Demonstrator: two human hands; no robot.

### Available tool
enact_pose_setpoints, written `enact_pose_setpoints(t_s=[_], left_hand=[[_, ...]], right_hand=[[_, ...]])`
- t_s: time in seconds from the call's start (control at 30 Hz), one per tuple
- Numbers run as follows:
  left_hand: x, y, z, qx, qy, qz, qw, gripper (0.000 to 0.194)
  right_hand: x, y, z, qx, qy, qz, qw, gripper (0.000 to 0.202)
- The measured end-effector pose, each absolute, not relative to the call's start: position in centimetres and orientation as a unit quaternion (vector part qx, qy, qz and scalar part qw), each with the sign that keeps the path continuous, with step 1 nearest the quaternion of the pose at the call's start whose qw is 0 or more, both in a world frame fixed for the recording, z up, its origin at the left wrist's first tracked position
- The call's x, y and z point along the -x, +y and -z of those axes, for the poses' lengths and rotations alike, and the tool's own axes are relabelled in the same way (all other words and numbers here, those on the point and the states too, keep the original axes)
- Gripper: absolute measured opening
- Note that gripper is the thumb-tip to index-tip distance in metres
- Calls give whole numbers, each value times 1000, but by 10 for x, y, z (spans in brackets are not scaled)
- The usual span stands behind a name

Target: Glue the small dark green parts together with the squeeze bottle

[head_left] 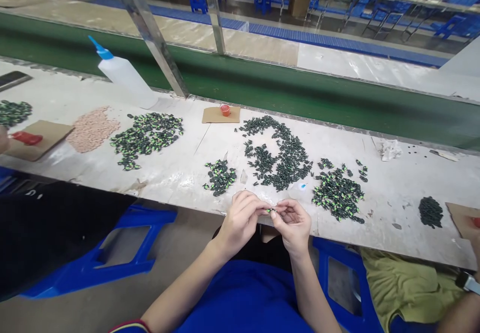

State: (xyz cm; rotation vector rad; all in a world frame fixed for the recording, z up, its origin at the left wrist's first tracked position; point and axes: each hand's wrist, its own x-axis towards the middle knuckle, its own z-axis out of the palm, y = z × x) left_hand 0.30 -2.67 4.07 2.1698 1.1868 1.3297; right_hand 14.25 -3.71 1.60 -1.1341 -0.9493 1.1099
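Observation:
My left hand (243, 219) and my right hand (294, 225) meet at the table's front edge, fingertips pinched together. Between them is a small black-and-green part (270, 210), mostly covered by the fingers, so its exact kind cannot be made out. Just beyond my left hand lies a small pile of black-and-green parts (220, 177). A larger pile of black-and-green parts (337, 195) sits right of my right hand. Straight ahead, plain black pieces (288, 158) are spread in a curved heap.
Behind the heaps, a red cup (225, 110) stands on a cardboard piece (210, 115). A white squeeze bottle (125, 80) leans at left, near pale pink pieces (92, 129). A metal post (150, 33) rises at the green trough (262, 83). Co-workers sit on both sides.

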Motion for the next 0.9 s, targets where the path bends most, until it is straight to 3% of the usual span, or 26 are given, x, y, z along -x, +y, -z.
enact_pose_setpoints(t_s=[0.33,0.5,0.77,0.9], left_hand=[[1,-31,-42,-806,405,-428,66,20],[2,-30,-40,-815,392,-421,65,19],[4,-30,-41,-746,439,-413,285,9],[-3,-33,-41,-718,441,-415,343,10]], right_hand=[[-142,-39,-12,484,-390,-513,592,21],[-143,-39,-11,483,-399,-518,583,21],[-150,-41,-15,495,-492,-434,569,21],[-158,-47,-17,504,-554,-375,546,20]])
